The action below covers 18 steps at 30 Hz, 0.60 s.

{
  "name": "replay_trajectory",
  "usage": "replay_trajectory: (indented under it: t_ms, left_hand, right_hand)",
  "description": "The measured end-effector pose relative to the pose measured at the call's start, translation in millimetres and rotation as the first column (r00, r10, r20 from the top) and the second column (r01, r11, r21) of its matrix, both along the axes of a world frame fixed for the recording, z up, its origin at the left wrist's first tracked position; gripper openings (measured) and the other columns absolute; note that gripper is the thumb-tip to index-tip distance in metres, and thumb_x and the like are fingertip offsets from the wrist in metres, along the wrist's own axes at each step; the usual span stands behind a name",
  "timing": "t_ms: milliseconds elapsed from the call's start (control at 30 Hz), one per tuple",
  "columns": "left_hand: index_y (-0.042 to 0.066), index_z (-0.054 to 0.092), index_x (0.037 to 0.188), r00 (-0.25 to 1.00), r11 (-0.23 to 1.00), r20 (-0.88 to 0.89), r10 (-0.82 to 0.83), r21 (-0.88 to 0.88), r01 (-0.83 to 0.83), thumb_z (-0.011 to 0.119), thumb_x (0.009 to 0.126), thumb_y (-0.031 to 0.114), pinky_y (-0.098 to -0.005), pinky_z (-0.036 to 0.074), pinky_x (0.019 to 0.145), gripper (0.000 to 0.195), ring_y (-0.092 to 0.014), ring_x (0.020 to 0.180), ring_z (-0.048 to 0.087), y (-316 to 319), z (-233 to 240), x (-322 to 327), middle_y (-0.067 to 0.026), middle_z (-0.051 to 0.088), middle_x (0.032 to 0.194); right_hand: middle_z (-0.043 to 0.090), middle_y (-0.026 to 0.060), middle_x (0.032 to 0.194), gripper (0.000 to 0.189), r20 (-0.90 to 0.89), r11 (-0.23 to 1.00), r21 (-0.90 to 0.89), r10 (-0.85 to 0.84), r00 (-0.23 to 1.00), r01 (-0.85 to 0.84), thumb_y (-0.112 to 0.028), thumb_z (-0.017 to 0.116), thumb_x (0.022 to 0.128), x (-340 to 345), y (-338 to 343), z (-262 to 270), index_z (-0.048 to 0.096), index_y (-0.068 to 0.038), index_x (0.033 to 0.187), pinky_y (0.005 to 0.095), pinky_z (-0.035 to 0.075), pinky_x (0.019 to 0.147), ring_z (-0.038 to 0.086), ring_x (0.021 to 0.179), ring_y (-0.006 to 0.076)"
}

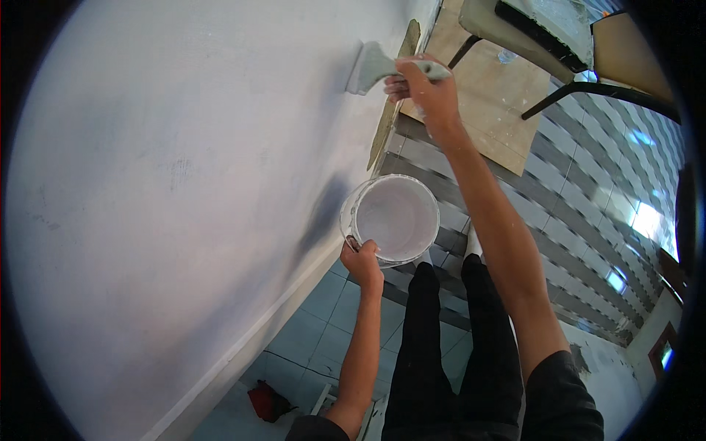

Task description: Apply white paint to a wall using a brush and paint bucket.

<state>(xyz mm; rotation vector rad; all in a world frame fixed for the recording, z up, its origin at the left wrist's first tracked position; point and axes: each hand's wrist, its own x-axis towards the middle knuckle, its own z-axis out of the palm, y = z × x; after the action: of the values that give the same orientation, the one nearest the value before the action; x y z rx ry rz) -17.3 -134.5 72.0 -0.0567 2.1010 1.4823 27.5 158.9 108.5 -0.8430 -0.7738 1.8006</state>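
Observation:
My right hand grips the handle of a wide, paint-covered brush. The brush's bristle edge rests against the white wall, or very near it. My left hand holds a white plastic bucket by its rim, with the thumb over the edge. A pale, whitish coating lines the inside of the bucket; how much liquid it holds I cannot tell. White specks and smears mark my right hand and forearm.
Ahead on the right, a chair carries a flat, paint-stained object. A wooden board lies on the patterned tile floor. Low on the left are a red and black bag-like item and a dark cable.

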Motion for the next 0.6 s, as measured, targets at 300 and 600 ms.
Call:
replay_trajectory:
  t_ms: [300,600]
  left_hand:
    - [0.001,0.048,0.077,0.999,1.0,-0.034,0.006,-0.03,-0.007,0.051,0.058,-0.008,-0.0234,0.04,0.069,0.021,-0.017,0.073,0.052,-12.9,-15.5,8.6,-0.002,0.053,0.079]
    - [0.004,0.046,0.07,0.999,0.999,-0.023,0.033,-0.02,-0.033,0.052,0.057,-0.007,-0.0259,0.037,0.057,0.018,-0.015,0.062,0.047,-26.5,-16.4,11.8,-0.0005,0.05,0.072]
  right_hand:
    - [0.069,0.0179,0.087,0.03,-0.212,0.993,0.065,0.113,0.971,-0.101,-0.024,0.063,0.09,12.2,-19.7,162.6,0.061,0.003,0.1,0.0306,0.056,0.058,0.069,0.071,0.0202]
    - [0.067,0.0216,0.083,0.025,-0.287,0.953,0.242,0.249,0.925,-0.182,-0.019,0.054,0.091,-0.3,-74.6,114.0,0.055,0.004,0.101,0.0326,0.052,0.048,0.067,0.064,0.023]
